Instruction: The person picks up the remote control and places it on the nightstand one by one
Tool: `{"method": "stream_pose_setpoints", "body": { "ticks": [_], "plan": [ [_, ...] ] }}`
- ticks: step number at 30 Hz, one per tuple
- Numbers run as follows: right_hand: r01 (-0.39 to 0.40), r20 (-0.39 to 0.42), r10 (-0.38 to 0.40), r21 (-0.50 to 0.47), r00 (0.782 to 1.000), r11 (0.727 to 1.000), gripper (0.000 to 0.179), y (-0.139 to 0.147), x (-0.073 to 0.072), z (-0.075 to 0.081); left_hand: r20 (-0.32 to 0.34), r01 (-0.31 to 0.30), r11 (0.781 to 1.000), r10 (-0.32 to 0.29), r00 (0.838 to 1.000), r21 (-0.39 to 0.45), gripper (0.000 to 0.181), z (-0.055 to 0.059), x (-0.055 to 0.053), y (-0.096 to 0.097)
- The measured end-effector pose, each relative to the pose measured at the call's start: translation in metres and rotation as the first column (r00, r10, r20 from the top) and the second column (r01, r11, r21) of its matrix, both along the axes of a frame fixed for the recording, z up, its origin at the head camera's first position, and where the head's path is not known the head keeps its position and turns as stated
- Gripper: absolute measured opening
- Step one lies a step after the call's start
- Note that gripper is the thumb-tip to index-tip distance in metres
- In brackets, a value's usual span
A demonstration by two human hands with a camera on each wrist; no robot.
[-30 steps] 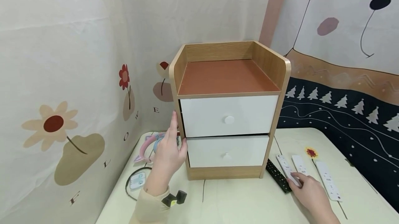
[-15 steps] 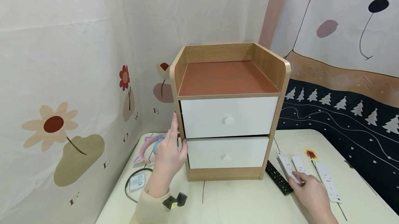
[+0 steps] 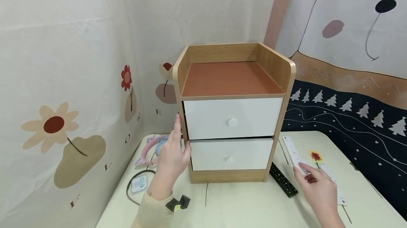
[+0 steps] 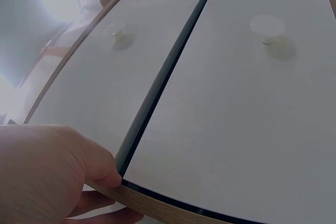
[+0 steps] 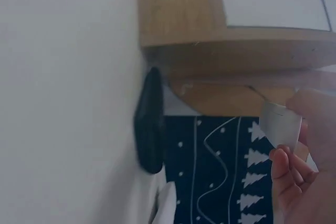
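Note:
A small wooden cabinet (image 3: 233, 175) with two white drawers stands on the table. My left hand (image 3: 173, 155) lies along its left side, fingers extended upward. In the left wrist view the thumb (image 4: 102, 169) touches the front edge beside the gap between the drawers. Right of the cabinet, my right hand (image 3: 319, 191) pinches the near end of a slim white power strip (image 3: 294, 152), held up off the table. The right wrist view shows that strip's white end (image 5: 281, 124) between thumb and fingers. A black remote control (image 3: 283, 179) lies between this hand and the cabinet.
Another white power strip (image 3: 337, 191) lies partly behind the right hand. A pink headband (image 3: 148, 152), a black cord (image 3: 128, 189) and a pale blue-and-white case (image 3: 139, 184) lie left of the cabinet. Printed cloth walls (image 3: 79, 62) stand behind the table (image 3: 235, 203).
My right hand has lifted the white power strip and moved it up and away. The strip now hides the shorter white one beside it. My left hand has stayed at the cabinet's side.

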State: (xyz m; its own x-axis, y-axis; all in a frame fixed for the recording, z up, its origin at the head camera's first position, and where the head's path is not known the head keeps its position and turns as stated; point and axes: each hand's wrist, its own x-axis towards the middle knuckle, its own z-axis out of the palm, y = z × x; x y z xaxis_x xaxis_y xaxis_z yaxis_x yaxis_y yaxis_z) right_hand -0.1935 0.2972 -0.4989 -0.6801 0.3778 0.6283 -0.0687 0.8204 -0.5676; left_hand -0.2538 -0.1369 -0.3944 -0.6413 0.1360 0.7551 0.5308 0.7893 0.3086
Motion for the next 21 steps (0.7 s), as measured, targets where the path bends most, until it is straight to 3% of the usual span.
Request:
{"method": "stream_pose_setpoints", "body": {
  "ticks": [6, 8, 10, 12, 14, 18, 21],
  "plan": [
    [-0.014, -0.146, 0.006, -0.054, 0.989, 0.998, 0.028, -0.012, 0.004, 0.019, -0.001, 0.004, 1.000, -0.004, 1.000, 0.007, 0.101, -0.001, -0.001, 0.000],
    [-0.037, -0.216, 0.018, -0.084, 0.976, 0.996, 0.029, -0.015, 0.005, 0.025, -0.003, 0.009, 1.000, -0.009, 1.000, 0.010, 0.101, -0.001, -0.001, 0.000],
    [-0.065, -0.312, 0.031, -0.097, 0.950, 0.993, 0.029, -0.017, 0.005, 0.031, -0.007, 0.012, 1.000, -0.011, 1.000, 0.010, 0.101, -0.002, -0.002, 0.000],
    [-0.114, -0.423, 0.054, -0.119, 0.905, 0.986, 0.028, -0.021, 0.004, 0.040, -0.011, 0.012, 1.000, -0.012, 1.000, 0.009, 0.102, -0.002, -0.002, 0.000],
    [-0.178, -0.530, 0.079, -0.139, 0.844, 0.974, 0.027, -0.027, 0.004, 0.051, -0.017, 0.013, 1.000, -0.013, 1.000, 0.008, 0.102, -0.002, -0.002, 0.000],
    [-0.332, -0.709, 0.126, -0.159, 0.693, 0.930, 0.024, -0.045, 0.006, 0.076, -0.016, 0.010, 1.000, -0.010, 1.000, 0.007, 0.102, -0.002, -0.003, 0.000],
    [-0.404, -0.794, 0.141, -0.140, 0.591, 0.904, 0.025, -0.059, 0.006, 0.092, -0.012, 0.013, 1.000, -0.013, 1.000, 0.009, 0.102, -0.002, -0.002, 0.000]
  ]
}}
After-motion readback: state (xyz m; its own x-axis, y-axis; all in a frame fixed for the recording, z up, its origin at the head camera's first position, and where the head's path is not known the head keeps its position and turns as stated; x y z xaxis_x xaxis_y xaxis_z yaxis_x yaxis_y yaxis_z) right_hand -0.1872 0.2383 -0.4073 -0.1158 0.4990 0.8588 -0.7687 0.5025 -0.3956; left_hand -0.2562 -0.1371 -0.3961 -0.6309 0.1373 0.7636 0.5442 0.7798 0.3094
